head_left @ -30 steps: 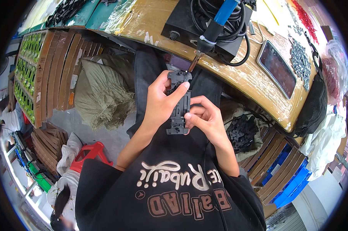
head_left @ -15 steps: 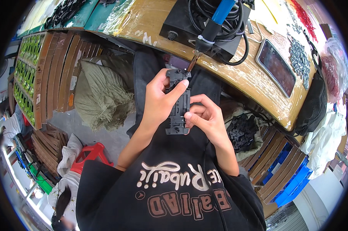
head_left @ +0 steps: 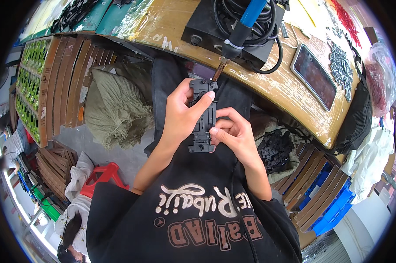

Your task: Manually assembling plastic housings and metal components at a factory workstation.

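Note:
Between my two hands is a long black plastic chassis-like part (head_left: 202,125), held lengthwise in front of my chest. My left hand (head_left: 183,110) grips its upper part, thumb pressed across the face near the far end. Lower down, my right hand (head_left: 234,133) pinches the right edge between thumb and fingers. A soldering iron (head_left: 236,40) with a blue and black handle points down from the bench, fixed in place. Its copper-brown tip (head_left: 219,71) meets the part's far right corner, or sits just above it; I cannot tell which.
Behind the iron, a black box (head_left: 198,33) with coiled cable stands on the wooden bench (head_left: 268,83). Rightward lie a phone (head_left: 314,74) and small metal pieces (head_left: 339,61). An open sack of black parts (head_left: 277,151) is by my right arm; a woven sack (head_left: 117,105) and red stool (head_left: 103,177) are left.
My hands and the black part stay almost still under the iron's tip. At the lower left, another person's head has shifted slightly.

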### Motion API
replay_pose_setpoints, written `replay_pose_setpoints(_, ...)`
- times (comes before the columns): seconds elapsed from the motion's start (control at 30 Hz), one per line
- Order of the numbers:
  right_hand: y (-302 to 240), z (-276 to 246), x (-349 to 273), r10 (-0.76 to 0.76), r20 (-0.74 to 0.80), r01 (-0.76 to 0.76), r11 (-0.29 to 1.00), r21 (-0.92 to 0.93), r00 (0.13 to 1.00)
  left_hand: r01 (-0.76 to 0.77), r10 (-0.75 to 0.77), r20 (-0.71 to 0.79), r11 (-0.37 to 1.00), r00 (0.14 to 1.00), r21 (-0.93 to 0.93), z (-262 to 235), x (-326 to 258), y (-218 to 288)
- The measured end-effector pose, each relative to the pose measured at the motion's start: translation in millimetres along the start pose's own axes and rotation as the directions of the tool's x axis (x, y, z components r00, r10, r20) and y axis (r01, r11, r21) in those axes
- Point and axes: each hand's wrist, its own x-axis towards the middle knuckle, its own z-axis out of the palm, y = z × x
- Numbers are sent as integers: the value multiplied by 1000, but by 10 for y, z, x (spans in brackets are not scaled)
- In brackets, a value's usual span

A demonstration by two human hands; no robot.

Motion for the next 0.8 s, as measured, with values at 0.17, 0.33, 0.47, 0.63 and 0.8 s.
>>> replay_pose_setpoints(0.17,26,0,-25,7,7,-8,1000,12,1000,2,-2,-5,1000,1000,12,-5,-36,-20)
replay_pose_setpoints(0.33,36,6,-62,22,-1,-22,1000,20,1000,-1,1,-7,1000,1000,6,5,-66,-6)
replay_pose_setpoints(0.47,38,6,-38,11,11,-11,1000,3,1000,-6,6,-4,1000,1000,29,-16,-60,-12)
replay_pose_setpoints(0.63,-10,18,-25,10,0,-10,1000,6,1000,-31,31,18,999,999,7,14,-28,-38)
replay_pose_setpoints(0.8,21,-382,-245,88,-46,-96,970,-225,995,25,-91,280,973,956,228,-185,-58,-248)
